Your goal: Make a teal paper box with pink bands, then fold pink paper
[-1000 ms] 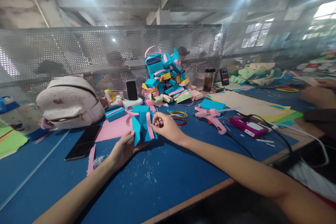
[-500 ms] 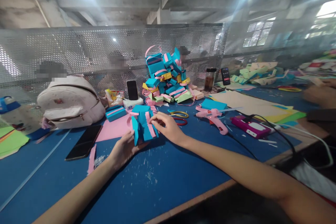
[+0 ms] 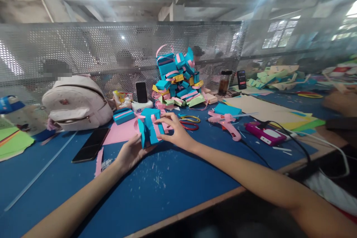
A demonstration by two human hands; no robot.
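Presently, left hand [image 3: 131, 154] holds blue box [image 3: 151, 134] over table [image 3: 181, 186] from below, apparently for steadiness; right hand [image 3: 178, 134] touches its pink strip [image 3: 156, 129], pinch cannot be told. Glue gun [image 3: 224, 121] lies rightward, likely for easy reach; paper pile [image 3: 167, 70] beyond.

The left hand's [image 3: 132, 153] fingertips are partly hidden by the blue paper piece [image 3: 152, 134], which also covers some of the pink sheet [image 3: 118, 132]. Whether the right hand [image 3: 177, 132] grips that piece or merely touches it is unclear. The bottom edge crops the left forearm [image 3: 83, 195]; the left edge cuts the bottle [image 3: 27, 119] and green sheets [image 3: 17, 139]. A co-worker's hand [image 3: 338, 100] is blurred. Writing on the rear phone [image 3: 241, 80] is too small to read, and the perforated partition [image 3: 97, 44] obscures people [image 3: 126, 60] beyond.
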